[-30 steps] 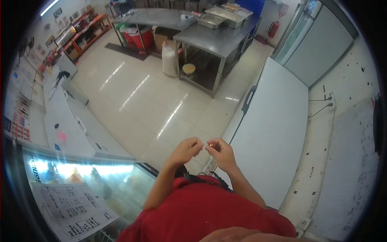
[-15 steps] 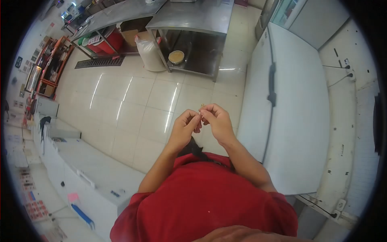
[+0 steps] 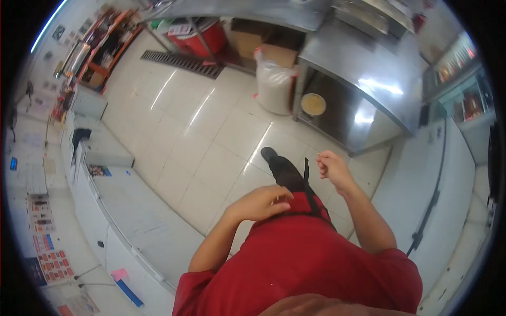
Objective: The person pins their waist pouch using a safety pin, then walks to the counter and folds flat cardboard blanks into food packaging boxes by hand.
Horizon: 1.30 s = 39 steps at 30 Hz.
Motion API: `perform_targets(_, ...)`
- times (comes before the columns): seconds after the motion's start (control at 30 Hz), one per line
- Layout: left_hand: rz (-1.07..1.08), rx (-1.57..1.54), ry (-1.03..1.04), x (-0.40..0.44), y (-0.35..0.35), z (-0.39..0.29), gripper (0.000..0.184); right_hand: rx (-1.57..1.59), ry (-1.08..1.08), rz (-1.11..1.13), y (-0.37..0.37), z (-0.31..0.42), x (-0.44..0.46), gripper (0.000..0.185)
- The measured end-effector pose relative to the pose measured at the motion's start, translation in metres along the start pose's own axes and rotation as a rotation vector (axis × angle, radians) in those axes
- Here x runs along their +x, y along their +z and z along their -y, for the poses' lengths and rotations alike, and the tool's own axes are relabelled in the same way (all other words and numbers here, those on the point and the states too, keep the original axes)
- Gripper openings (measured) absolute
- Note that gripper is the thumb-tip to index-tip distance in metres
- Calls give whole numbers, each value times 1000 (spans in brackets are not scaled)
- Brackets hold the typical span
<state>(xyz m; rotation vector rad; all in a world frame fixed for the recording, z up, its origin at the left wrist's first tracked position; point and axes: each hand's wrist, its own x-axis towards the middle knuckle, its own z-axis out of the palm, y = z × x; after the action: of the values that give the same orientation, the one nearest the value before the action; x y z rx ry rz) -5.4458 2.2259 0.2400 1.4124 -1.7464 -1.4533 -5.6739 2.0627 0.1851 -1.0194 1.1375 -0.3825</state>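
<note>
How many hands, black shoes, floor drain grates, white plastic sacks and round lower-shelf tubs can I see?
Left hand and right hand: 2
Black shoe: 1
Floor drain grate: 1
White plastic sack: 1
Round lower-shelf tub: 1
Total: 6

The person wears a red cloth shirt [image 3: 311, 258] with short sleeves [image 3: 401, 268]; one tiny pale speck [image 3: 272, 284] is on its front. At the waist there is a flat black strap [image 3: 307, 176] with a loose end. Below are dark trousers [image 3: 286, 173] and a dark rounded shoe [image 3: 268, 154]. Left hand [image 3: 262, 203] and right hand [image 3: 334, 169] are bare.
</note>
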Motion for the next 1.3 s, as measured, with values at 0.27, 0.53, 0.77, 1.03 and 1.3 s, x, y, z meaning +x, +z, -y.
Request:
perform_targets(0.27,-98,23,-142,29,-206,49,26,-387,277,247,105,167,184,23)
perform_targets(0.53,189,107,-19,109,-402,144,35,-671,229,217,235,290,316,32)
perform_targets(0.77,141,395,353,120,-620,227,23,-936,278,461,366,311,389,32)
perform_targets(1.03,240,538,313,97,-787,297,16,-862,321,498,550,370,447,28)
perform_targets(1.3,-42,419,138,41,-1024,431,14,-1162,-101,545,729,449,668,24)
